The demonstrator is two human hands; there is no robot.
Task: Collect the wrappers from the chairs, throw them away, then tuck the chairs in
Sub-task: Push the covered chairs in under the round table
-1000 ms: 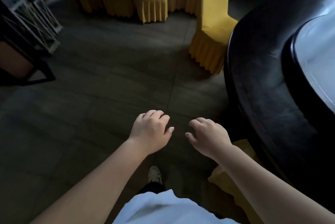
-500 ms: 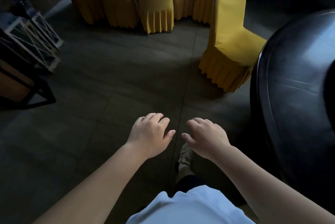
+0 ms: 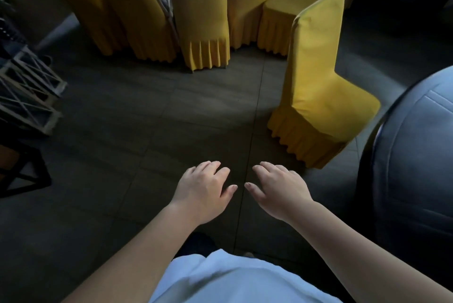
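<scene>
Dark tiled floor (image 3: 137,131), yellow-covered chair (image 3: 316,97) by table (image 3: 416,155); left hand (image 3: 203,192), right hand (image 3: 279,192) relaxed, empty.

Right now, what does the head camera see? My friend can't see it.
Two empty hands, the left hand and the right hand, reach forward over a dark tiled floor. A yellow-covered chair stands ahead beside a dark round table, with more yellow chairs grouped behind.

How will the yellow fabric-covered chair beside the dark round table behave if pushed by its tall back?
The yellow fabric-covered chair may tip rather than slide, since its back is tall. Its loose pleated skirt reaches the floor and could drag or catch.
</scene>
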